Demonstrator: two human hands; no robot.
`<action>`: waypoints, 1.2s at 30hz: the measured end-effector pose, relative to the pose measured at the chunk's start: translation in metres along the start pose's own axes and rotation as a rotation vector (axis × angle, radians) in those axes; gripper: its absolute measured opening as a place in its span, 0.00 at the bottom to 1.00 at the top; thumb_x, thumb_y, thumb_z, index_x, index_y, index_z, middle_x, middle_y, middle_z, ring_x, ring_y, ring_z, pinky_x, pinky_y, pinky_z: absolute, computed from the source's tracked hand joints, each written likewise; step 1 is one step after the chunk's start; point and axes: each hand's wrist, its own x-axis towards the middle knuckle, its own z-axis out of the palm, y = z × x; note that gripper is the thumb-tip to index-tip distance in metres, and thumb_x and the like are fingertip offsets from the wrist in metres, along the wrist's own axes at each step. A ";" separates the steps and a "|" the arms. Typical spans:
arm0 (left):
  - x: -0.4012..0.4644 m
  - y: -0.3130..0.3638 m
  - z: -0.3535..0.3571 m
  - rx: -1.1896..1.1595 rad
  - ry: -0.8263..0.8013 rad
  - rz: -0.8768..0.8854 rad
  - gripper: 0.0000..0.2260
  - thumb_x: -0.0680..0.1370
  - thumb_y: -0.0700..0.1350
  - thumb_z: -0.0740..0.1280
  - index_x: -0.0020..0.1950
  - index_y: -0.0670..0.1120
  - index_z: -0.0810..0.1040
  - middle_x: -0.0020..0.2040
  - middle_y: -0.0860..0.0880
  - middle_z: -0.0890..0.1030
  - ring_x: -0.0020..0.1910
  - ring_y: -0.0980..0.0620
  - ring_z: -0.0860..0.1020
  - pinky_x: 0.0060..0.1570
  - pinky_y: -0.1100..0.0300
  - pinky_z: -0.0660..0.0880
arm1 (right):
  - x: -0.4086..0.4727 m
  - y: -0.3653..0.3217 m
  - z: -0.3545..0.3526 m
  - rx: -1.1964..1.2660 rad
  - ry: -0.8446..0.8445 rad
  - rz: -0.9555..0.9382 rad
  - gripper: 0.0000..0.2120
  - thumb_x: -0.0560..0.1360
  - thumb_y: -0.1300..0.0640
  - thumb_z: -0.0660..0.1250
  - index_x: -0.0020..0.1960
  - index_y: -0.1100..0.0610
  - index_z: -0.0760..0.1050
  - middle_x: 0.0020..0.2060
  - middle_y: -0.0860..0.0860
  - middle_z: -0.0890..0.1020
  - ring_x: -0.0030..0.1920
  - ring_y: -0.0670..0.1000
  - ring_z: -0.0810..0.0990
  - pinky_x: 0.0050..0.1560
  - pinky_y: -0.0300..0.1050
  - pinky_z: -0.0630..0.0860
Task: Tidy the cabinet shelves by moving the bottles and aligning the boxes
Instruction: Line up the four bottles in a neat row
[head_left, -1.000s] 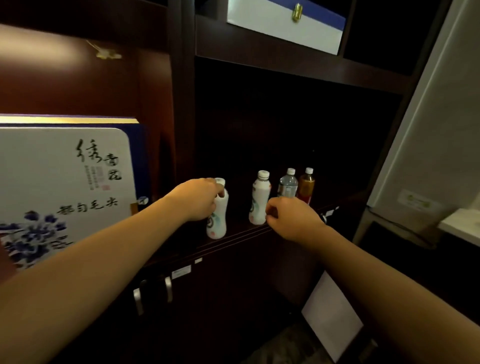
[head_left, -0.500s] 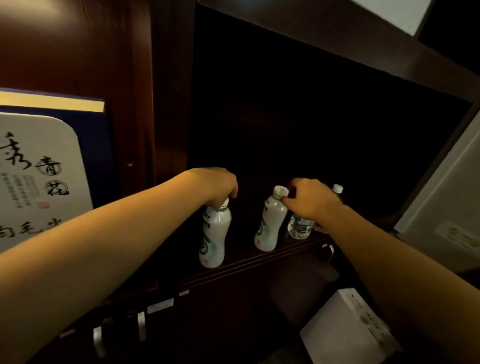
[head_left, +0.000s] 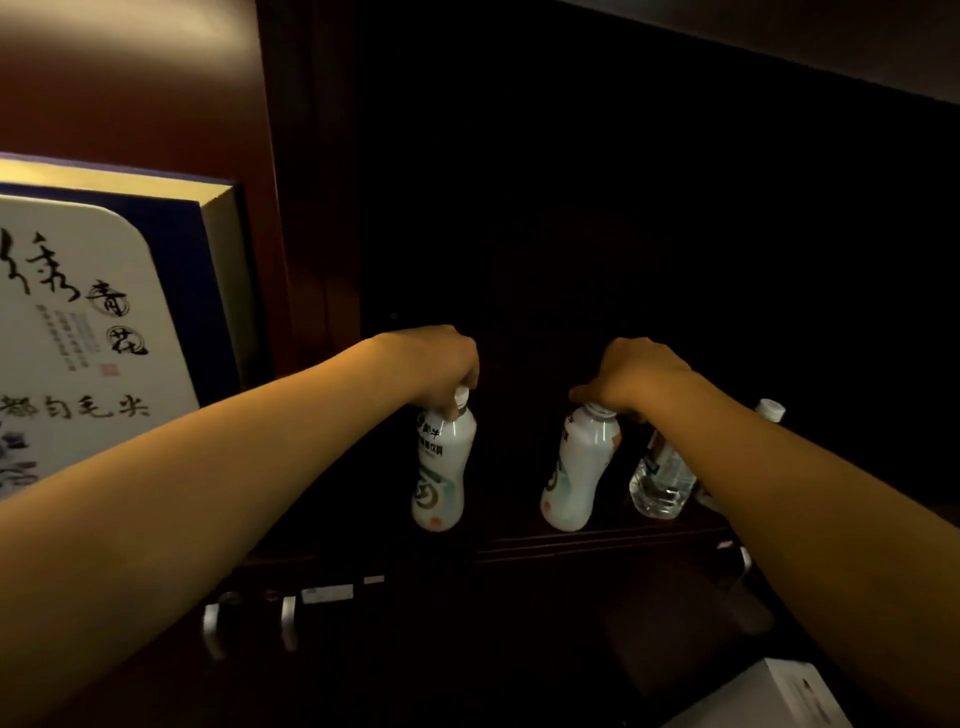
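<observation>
From the head view, the left hand (head_left: 439, 364) grips the cap end of a white bottle (head_left: 441, 467) standing on the dark shelf (head_left: 597, 540), and the right hand (head_left: 636, 376) grips the top of a second white bottle (head_left: 579, 470) well apart from the first. A clear bottle (head_left: 660, 480) stands just beside that one, and a blue-and-white box (head_left: 104, 322) stands upright in the compartment to the left.

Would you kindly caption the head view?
Left hand and right hand each grip a white bottle's neck on the shelf.

Both arms extended forward; left hand (head_left: 439, 366) and right hand (head_left: 636, 376) each knuckles-up, fingers curled downward, gripping.
</observation>
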 end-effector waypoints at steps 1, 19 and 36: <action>0.000 0.003 0.000 0.007 -0.001 -0.026 0.24 0.76 0.51 0.74 0.70 0.48 0.77 0.65 0.50 0.79 0.64 0.49 0.75 0.60 0.56 0.74 | 0.002 0.001 0.000 0.003 -0.037 -0.017 0.24 0.72 0.37 0.71 0.48 0.59 0.77 0.38 0.54 0.80 0.39 0.54 0.82 0.37 0.46 0.79; -0.002 0.018 0.008 -0.015 -0.001 -0.419 0.20 0.74 0.58 0.74 0.56 0.44 0.83 0.46 0.50 0.82 0.47 0.50 0.79 0.46 0.56 0.76 | 0.033 0.029 0.002 0.194 -0.126 -0.437 0.15 0.71 0.52 0.78 0.50 0.62 0.82 0.42 0.57 0.85 0.40 0.54 0.85 0.43 0.50 0.85; -0.014 0.008 0.012 -0.258 0.094 -0.440 0.20 0.71 0.58 0.77 0.56 0.46 0.84 0.51 0.50 0.84 0.51 0.51 0.80 0.53 0.54 0.78 | 0.054 0.034 0.002 0.346 -0.239 -0.630 0.20 0.67 0.55 0.81 0.57 0.49 0.83 0.50 0.46 0.81 0.49 0.47 0.83 0.45 0.43 0.84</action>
